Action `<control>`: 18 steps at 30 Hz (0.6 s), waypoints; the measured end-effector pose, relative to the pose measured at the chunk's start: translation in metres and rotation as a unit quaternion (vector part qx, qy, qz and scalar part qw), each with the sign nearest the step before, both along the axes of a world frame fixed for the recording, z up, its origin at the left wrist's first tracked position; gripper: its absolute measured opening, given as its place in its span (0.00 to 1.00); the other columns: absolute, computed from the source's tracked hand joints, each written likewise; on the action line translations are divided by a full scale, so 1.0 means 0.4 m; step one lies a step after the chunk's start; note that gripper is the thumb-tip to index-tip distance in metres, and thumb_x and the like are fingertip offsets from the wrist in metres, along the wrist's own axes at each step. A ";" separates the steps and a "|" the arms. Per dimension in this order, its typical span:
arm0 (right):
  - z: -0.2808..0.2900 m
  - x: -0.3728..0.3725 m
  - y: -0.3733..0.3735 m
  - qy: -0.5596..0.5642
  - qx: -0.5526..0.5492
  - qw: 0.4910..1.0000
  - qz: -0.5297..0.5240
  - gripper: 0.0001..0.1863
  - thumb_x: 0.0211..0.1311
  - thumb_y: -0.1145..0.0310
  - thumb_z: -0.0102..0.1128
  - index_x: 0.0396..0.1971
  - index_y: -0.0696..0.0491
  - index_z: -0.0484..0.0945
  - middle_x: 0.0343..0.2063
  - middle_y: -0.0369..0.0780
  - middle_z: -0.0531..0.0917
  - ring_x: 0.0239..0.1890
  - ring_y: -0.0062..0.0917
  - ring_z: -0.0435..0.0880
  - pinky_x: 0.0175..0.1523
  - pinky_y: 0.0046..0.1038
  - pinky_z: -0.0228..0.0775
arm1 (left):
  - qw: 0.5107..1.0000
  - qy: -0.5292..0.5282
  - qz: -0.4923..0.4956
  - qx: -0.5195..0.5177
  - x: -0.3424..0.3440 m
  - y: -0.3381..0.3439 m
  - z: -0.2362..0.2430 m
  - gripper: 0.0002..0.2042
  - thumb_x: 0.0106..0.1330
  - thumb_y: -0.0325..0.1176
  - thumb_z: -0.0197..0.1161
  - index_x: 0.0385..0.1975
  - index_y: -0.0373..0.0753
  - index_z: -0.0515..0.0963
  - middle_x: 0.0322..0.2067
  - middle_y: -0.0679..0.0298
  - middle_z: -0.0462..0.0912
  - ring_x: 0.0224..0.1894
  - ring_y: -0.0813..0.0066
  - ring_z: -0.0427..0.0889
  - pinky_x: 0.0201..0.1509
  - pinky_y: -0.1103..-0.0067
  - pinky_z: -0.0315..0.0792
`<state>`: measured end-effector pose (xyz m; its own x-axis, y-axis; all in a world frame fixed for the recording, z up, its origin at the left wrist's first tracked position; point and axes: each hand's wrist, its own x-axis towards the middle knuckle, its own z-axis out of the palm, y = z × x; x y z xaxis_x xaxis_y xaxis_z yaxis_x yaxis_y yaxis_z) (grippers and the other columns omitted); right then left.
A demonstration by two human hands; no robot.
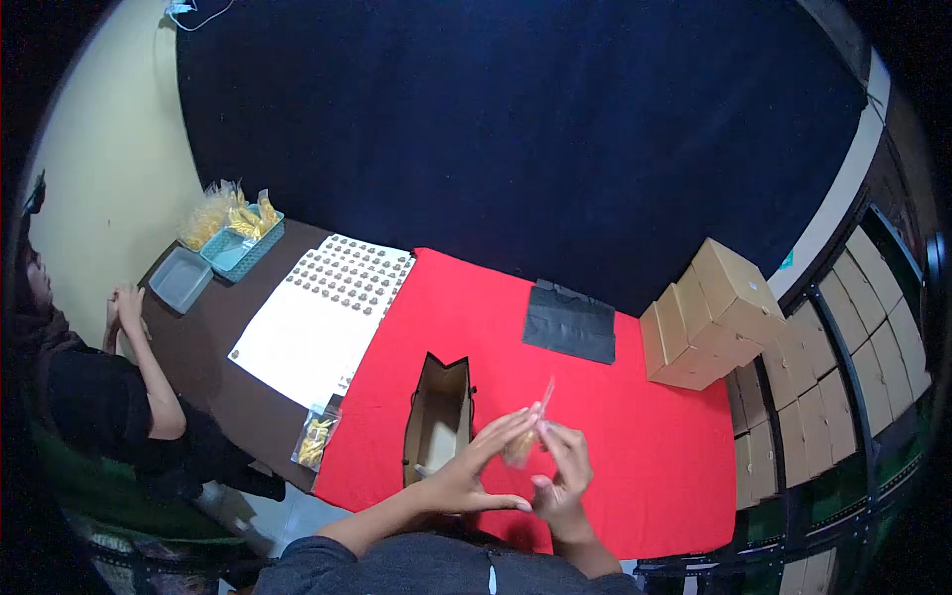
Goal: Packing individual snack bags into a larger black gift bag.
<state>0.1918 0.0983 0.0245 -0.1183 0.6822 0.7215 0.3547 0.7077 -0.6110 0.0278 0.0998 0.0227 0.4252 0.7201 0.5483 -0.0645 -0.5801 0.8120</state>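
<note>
Over the near part of the red-covered table, my two hands meet around a small clear plastic packet (518, 448) with yellowish contents. The fingers of my left hand (486, 456) reach along its left side, the thumb held apart below. My right hand (563, 471) has its fingertips at the packet's upper right. Just left of them stands a paper bag (420, 421), its mouth open and its inside brown; my left forearm and hand cover its near end. Another clear packet of yellow pieces (315, 439) lies at the table's left edge.
A flat black bag (569, 325) lies toward the back. Cardboard boxes (709, 312) are stacked at right, beside shelves of more boxes (818, 397). Sticker sheets (297, 337), a grey tray (180, 281) and a blue basket (231, 260) of packets lie left, near a seated person (109, 397).
</note>
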 end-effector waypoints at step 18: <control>0.009 0.043 -0.057 0.155 -0.191 0.955 0.164 0.09 0.60 0.69 0.56 0.32 0.60 0.80 0.32 0.44 0.82 0.36 0.27 0.77 0.42 0.26 0.68 | 0.987 -0.139 0.048 -0.069 0.005 -0.047 -0.045 0.15 0.68 0.37 0.45 0.40 0.37 0.78 0.41 0.59 0.80 0.49 0.66 0.76 0.67 0.57 0.44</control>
